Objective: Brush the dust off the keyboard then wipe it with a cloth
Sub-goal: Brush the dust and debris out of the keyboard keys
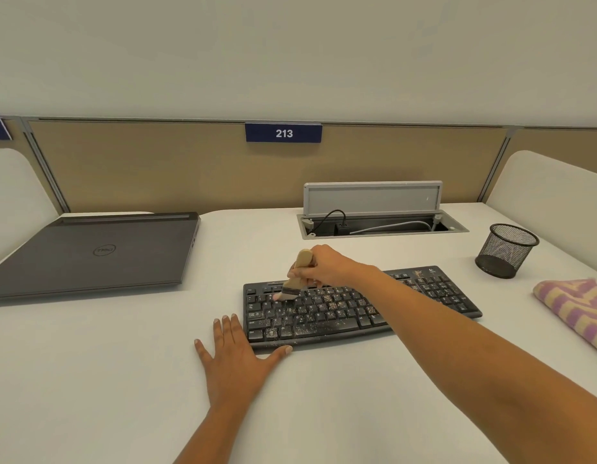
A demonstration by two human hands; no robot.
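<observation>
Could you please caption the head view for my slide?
Right hand holds a brush to the dusty keyboard; left hand lies flat at its corner.

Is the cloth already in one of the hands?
No, the cloth lies untouched on the desk at far right, while the right hand grips the brush.

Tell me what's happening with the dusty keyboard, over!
Right hand grips brush, bristles on keyboard, upper left. Left hand flat beside it. Dust across keys. Nothing blocking.

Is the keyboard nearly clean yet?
Not yet. Nothing looks finished: the keyboard is speckled with dust. The right hand holds the brush on its upper left keys, and the left hand lies flat beside it. The cloth lies untouched, so wiping is left.
</observation>
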